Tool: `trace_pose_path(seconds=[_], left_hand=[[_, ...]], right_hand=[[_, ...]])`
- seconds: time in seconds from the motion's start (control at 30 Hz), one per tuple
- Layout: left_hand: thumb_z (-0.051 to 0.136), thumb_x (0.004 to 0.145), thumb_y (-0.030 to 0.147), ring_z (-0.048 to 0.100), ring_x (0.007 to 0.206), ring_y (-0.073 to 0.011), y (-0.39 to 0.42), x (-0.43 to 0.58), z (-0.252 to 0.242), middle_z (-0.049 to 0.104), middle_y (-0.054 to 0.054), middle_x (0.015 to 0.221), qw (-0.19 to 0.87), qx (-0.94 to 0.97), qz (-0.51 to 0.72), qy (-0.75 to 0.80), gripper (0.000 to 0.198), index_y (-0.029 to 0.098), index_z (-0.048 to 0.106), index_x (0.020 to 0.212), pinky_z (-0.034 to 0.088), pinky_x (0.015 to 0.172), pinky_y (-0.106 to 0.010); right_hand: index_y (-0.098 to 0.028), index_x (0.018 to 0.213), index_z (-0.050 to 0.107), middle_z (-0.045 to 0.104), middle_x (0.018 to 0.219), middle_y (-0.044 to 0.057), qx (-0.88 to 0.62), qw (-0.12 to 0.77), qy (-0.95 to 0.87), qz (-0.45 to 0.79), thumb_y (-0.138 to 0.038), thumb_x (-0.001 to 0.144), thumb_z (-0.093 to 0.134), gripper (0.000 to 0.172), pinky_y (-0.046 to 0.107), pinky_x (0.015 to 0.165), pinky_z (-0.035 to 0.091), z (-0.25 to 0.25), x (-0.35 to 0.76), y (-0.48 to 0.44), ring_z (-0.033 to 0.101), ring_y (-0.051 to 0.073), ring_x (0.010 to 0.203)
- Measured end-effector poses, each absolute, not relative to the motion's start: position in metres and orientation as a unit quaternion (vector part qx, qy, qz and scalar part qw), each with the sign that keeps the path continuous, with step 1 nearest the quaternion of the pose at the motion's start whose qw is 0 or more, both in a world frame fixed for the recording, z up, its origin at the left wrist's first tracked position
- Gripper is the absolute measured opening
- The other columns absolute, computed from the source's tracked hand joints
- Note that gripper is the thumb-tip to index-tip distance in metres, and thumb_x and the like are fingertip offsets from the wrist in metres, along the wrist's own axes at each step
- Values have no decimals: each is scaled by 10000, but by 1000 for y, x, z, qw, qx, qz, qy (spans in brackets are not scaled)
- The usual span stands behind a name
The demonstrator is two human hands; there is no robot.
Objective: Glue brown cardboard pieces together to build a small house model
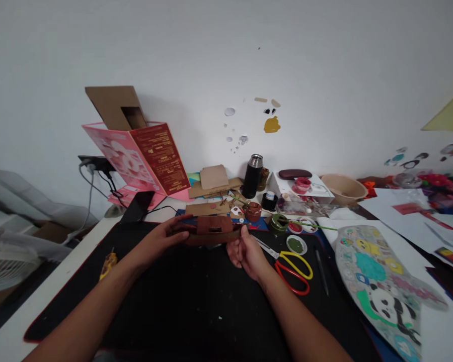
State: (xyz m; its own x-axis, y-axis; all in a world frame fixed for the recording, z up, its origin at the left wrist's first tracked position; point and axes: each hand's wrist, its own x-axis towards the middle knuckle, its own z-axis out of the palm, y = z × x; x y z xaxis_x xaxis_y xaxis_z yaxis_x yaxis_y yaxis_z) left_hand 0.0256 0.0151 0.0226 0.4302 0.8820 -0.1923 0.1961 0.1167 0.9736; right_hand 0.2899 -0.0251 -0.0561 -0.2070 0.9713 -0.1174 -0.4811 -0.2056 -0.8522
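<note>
A reddish-brown painted piece (213, 224), perhaps cardboard, with a raised block and a small dark slot in its middle, is held level over the black desk mat (196, 301). My left hand (168, 235) grips its left end between thumb and fingers. At the other end, my right hand (247, 251) pinches the edge, with its lower fingers curled beneath. Just right of that hand lie scissors (292, 269) with one yellow and one red handle loop. A jar of brown paint (253, 211) stands behind the piece.
Behind are a black flask (252, 176), cardboard scraps (214, 177) and a red-and-pink folded board (160, 158). A green paint jar (278, 224) with a brush across it and a lid of green paint (296, 245) stand right. A phone (138, 207) leans at left, near a yellow-patterned cutter (108, 265).
</note>
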Motion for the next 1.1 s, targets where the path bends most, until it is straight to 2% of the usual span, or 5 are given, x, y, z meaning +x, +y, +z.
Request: trace_pose_path(seconds=[0.23, 0.43, 0.63, 0.93, 1.1], left_hand=[[829, 802, 532, 652, 1289, -350, 17, 28, 19, 721, -150, 1348, 592, 600, 295, 451, 800, 230, 531, 1480, 466, 1130, -506], [790, 846, 542, 660, 1289, -328, 20, 23, 16, 690, -145, 1407, 597, 595, 296, 450, 784, 231, 493, 1501, 479, 1123, -484], [789, 841, 556, 668, 1276, -339, 21, 20, 14, 691, -150, 1408, 586, 599, 292, 462, 797, 246, 498, 1516, 494, 1100, -481], [784, 826, 580, 650, 1305, -346, 24, 19, 11, 709, -143, 1379, 558, 619, 286, 473, 783, 237, 534, 1484, 479, 1130, -520], [795, 841, 505, 619, 1346, -339, 27, 10, 6, 663, -143, 1447, 569, 621, 285, 458, 753, 260, 515, 1496, 467, 1152, -517]], right_hand=[[-151, 774, 626, 576, 504, -16, -347, 536, -336, 693, -863, 811, 624, 713, 186, 297, 240, -55, 290, -25, 380, 69, 318], [-165, 851, 598, 628, 572, -10, -342, 541, -314, 701, -861, 785, 657, 702, 184, 297, 213, -56, 291, -23, 385, 63, 313], [-177, 925, 603, 596, 567, -38, -352, 558, -305, 687, -818, 817, 671, 653, 176, 300, 204, -59, 292, -23, 391, 66, 326], [-224, 809, 462, 529, 530, -99, -405, 550, -312, 660, -702, 740, 823, 603, 143, 296, 212, -50, 290, -27, 377, 48, 338], [-190, 1029, 585, 567, 546, -91, -414, 543, -345, 644, -646, 796, 801, 556, 148, 284, 243, -52, 289, -28, 379, 57, 336]])
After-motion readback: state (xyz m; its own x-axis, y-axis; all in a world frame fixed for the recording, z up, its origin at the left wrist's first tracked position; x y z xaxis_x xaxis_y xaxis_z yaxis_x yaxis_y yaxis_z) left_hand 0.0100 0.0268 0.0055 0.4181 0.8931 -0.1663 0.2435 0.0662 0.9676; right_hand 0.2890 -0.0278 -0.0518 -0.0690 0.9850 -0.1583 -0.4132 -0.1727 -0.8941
